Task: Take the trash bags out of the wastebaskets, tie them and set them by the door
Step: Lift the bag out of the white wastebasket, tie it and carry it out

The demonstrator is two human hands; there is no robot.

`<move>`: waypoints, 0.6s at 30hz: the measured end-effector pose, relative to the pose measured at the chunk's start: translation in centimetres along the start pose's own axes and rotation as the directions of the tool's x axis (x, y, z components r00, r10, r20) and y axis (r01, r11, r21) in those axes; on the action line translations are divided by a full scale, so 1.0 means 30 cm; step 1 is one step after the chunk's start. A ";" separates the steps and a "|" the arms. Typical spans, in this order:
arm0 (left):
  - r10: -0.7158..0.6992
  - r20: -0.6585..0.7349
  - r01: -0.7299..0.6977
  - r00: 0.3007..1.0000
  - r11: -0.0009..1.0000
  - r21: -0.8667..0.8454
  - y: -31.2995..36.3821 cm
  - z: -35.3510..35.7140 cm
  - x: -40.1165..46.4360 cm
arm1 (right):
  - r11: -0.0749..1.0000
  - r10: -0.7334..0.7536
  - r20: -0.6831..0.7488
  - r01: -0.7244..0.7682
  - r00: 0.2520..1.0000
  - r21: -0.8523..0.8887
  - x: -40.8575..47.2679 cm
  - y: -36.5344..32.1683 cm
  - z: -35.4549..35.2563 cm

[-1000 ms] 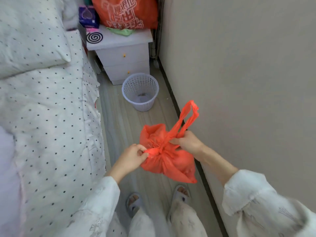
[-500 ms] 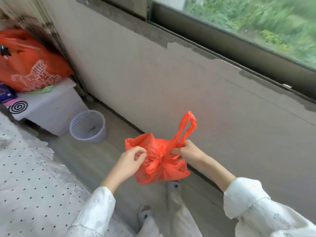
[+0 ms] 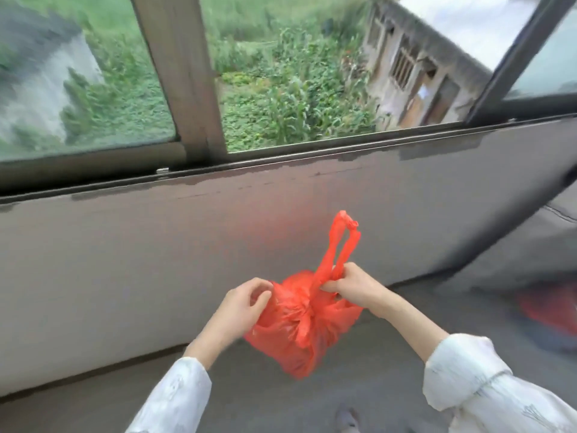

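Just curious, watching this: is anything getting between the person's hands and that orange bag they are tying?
Nothing visible does. The right hand already pinches the orange bag at the base of its handle loop, and the left hand is at the bag's other side. No door shows here, only the window and wall.

**White sleeves and a pale slipper**

Both arms wear loose white sleeves, pushed up to leave the wrists and hands bare. The right sleeve [image 3: 487, 392] carries faint grey line drawings and a gathered cuff; the left sleeve [image 3: 175, 401] looks alike. A pale slipper [image 3: 346, 418] shows at the bottom edge
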State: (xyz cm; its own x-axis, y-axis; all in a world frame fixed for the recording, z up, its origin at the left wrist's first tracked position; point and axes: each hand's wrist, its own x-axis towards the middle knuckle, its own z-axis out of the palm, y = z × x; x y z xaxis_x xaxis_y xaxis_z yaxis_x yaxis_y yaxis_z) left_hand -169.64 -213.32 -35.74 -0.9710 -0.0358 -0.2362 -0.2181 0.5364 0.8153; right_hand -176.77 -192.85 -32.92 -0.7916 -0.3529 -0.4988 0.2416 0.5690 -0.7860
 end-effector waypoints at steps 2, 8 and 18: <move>0.066 0.080 -0.068 0.995 0.998 0.018 0.140 0.129 0.102 | 0.999 0.023 -0.096 -0.019 0.995 0.047 -0.036 0.083 -0.187; 0.214 0.296 -0.245 0.931 0.967 0.074 0.555 0.556 0.391 | 0.988 0.095 -0.306 -0.053 0.947 0.142 -0.159 0.331 -0.705; 0.370 0.654 -0.493 0.660 0.870 0.005 1.124 1.243 0.719 | 0.943 0.327 -0.690 -0.177 0.645 0.281 -0.426 0.764 -1.351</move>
State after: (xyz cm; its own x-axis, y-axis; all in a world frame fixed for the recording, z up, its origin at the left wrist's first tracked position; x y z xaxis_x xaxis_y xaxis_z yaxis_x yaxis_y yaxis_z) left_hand -194.29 -164.57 -33.05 -0.6580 0.7260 -0.2001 0.2891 0.4889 0.8231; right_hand -183.88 -145.19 -29.76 -0.8193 0.4711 -0.3268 0.5259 0.3905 -0.7556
